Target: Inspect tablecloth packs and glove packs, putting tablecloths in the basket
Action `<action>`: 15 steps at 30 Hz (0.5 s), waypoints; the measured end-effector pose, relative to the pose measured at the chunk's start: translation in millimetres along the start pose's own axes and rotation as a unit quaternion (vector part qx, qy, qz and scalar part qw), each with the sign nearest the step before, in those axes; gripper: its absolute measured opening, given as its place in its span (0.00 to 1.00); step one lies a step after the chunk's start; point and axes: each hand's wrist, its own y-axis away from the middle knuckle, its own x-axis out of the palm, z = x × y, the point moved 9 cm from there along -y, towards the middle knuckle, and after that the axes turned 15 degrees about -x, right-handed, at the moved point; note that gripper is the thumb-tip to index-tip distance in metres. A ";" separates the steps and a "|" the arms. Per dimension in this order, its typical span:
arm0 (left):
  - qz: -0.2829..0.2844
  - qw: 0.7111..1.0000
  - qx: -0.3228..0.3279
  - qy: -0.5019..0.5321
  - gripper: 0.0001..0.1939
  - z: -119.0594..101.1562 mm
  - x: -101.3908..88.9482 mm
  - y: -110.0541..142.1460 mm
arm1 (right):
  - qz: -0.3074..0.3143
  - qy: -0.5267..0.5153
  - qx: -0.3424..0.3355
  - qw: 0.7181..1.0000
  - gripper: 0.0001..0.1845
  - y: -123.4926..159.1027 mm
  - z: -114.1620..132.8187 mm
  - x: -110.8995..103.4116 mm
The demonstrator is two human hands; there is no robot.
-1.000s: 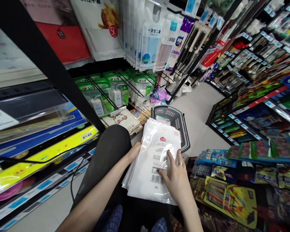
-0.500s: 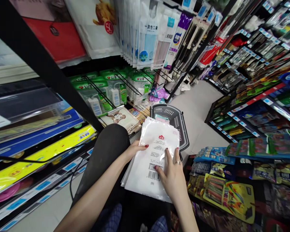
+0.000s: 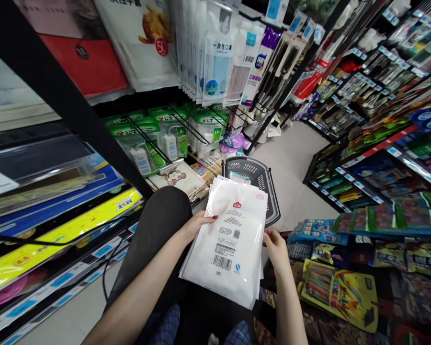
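Observation:
A small stack of flat white plastic packets point(image 3: 233, 235) lies over my lap, the top one showing a red logo, small print and a barcode. My left hand point(image 3: 196, 226) grips the stack at its left edge, thumb on top and the other fingers hidden underneath. At the right edge, my right hand point(image 3: 276, 247) has its fingers bent in a pinch against the packets' side. Beyond the packets' far end stands a dark grey shopping basket point(image 3: 272, 199), partly covered by them, with a light green packet point(image 3: 240, 178) inside.
Shelving with hanging face mask packs point(image 3: 217, 62) and green-topped plug packs point(image 3: 170, 139) rises ahead and left. A black post point(image 3: 68, 110) crosses the left side. Snack bags point(image 3: 339, 292) fill a rack close on my right. Grey floor point(image 3: 298, 143) runs between the shelves.
My right hand has slid off the top packet's face to the right edge, and its fingers have closed there. This uncovers more print on the packet. My left hand keeps its hold.

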 end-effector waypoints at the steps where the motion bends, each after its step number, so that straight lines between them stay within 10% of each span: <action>1: -0.004 1.000 -0.004 0.007 0.13 -0.1 -0.8 0.3 | -0.006 0.003 -0.003 1.000 0.12 0.4 0.3 1.6; 15: 0.005 0.992 -0.047 0.116 0.09 9.7 -6.6 -0.5 | -0.031 0.048 -0.083 0.995 0.10 -4.0 32.7 6.0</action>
